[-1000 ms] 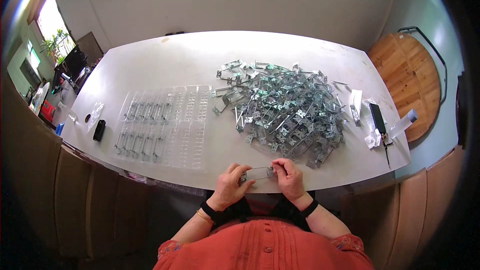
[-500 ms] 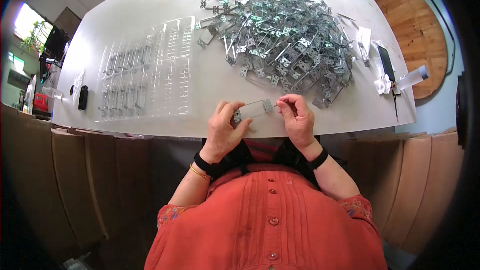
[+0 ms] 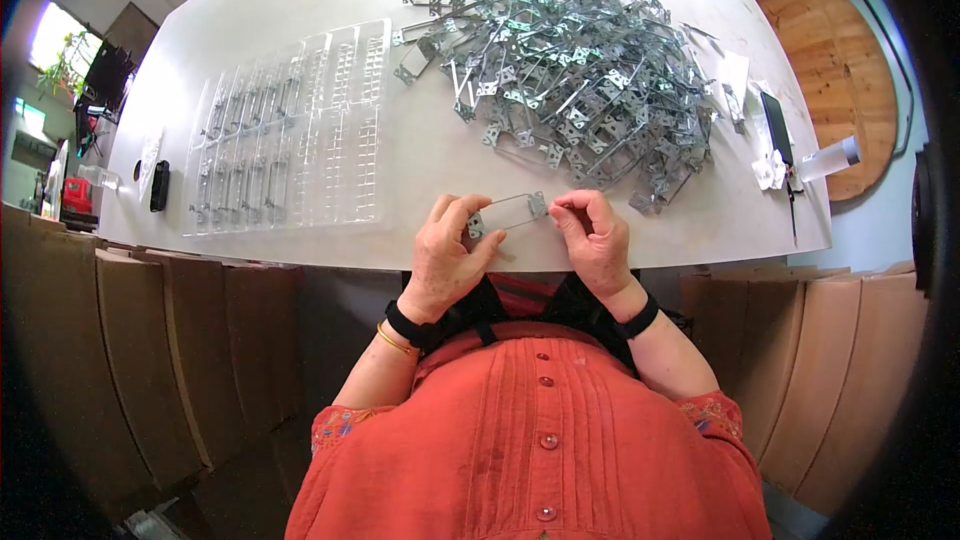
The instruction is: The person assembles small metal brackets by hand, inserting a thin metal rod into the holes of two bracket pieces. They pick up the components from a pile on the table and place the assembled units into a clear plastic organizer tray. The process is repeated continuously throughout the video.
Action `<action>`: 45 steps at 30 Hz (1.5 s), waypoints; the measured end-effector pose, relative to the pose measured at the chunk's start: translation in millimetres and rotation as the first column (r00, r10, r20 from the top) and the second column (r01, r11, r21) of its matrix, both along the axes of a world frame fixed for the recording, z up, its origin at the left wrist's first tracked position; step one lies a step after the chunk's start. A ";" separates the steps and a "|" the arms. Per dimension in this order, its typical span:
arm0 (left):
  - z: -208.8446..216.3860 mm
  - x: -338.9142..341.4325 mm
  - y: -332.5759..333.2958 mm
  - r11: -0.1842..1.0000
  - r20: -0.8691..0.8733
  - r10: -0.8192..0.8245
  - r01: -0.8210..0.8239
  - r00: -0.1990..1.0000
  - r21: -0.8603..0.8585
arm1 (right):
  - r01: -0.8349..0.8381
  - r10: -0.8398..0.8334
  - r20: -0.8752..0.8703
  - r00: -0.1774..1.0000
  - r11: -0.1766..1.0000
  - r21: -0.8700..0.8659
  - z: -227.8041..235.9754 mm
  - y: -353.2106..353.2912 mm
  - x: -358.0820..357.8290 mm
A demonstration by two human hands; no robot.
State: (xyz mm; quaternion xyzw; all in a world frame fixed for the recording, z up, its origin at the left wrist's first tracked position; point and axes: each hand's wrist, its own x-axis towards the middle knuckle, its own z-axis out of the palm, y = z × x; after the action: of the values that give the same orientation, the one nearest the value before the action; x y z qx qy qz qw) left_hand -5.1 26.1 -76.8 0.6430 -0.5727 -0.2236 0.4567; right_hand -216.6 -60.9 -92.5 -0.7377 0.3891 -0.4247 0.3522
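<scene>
My left hand [image 3: 446,252] grips a metal bracket frame [image 3: 515,199] by its near-left plate, between thumb and fingers. Two thin parallel rods run from that plate to a small holed plate at the bracket's right end. My right hand [image 3: 592,240] is pinched closed right beside that end plate; whatever sits between its fingertips is too small to make out. Both hands are over the front edge of the white table [image 3: 350,252]. Beyond them lies a large heap of similar metal brackets [image 3: 590,90].
Clear plastic trays [image 3: 340,170] lie at the left, some slots holding brackets. A black object [image 3: 160,186] sits at the far left. On the right are a black tool-like bar [image 3: 775,125], a clear bottle [image 3: 828,158] and white paper [image 3: 768,172]. Cardboard boxes [image 3: 820,370] flank me.
The view has shifted slightly. My left hand keeps its grip on the bracket, and my right fingertips stay pinched by its right end, with little movement.
</scene>
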 end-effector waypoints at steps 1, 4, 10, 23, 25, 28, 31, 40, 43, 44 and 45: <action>0.5 -0.2 0.1 1.000 -0.008 0.001 -0.001 1.000 0.012 | -0.003 0.003 -0.001 1.000 1.000 -0.005 0.1 0.1 -0.1; 0.4 0.0 0.2 1.000 -0.009 0.004 -0.004 1.000 0.021 | -0.001 0.001 -0.003 1.000 1.000 0.006 0.7 0.3 0.4; -4.8 1.2 -1.0 0.999 0.038 -0.009 0.011 0.999 -0.041 | 0.011 -0.012 -0.035 0.999 0.999 -0.041 2.9 1.2 1.6; -2.0 0.6 -0.9 0.998 0.010 -0.022 0.022 1.000 -0.054 | -0.012 0.011 -0.018 1.000 0.999 -0.034 2.9 1.1 2.7; -1.9 -0.4 -1.7 0.999 0.008 -0.030 0.030 1.000 -0.040 | -0.020 0.020 -0.002 1.000 1.000 -0.016 -1.2 0.6 1.5; -1.5 1.1 -0.3 0.997 0.031 -0.024 0.027 0.999 -0.075 | -0.016 0.016 -0.014 1.000 1.000 -0.023 4.4 1.4 4.0; -0.1 -0.7 -0.6 0.999 -0.012 -0.025 0.025 1.000 -0.026 | -0.010 0.009 -0.041 0.999 1.000 -0.022 5.7 1.9 2.9; 0.2 -0.2 0.6 0.999 0.000 -0.028 0.028 1.000 -0.020 | -0.035 0.035 -0.025 0.999 0.999 -0.006 1.7 -1.2 3.0; -1.3 -1.1 -0.3 0.999 0.004 -0.034 0.034 0.999 -0.003 | -0.049 0.049 -0.013 0.999 0.998 -0.027 0.6 -1.9 2.1; -0.8 -0.9 0.7 0.999 0.009 -0.034 0.034 0.999 -0.011 | -0.045 0.045 -0.009 0.999 0.999 -0.025 1.5 -1.0 2.6; -0.4 -0.9 0.7 0.999 0.013 -0.033 0.033 0.999 -0.019 | -0.041 0.041 -0.005 0.999 0.999 -0.022 3.6 -0.3 2.6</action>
State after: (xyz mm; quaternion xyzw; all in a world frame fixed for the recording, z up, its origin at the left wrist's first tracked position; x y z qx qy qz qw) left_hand -6.0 26.8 -77.2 0.6303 -0.5882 -0.2216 0.4556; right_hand -214.0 -61.2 -88.9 -0.7503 0.3698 -0.4201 0.3519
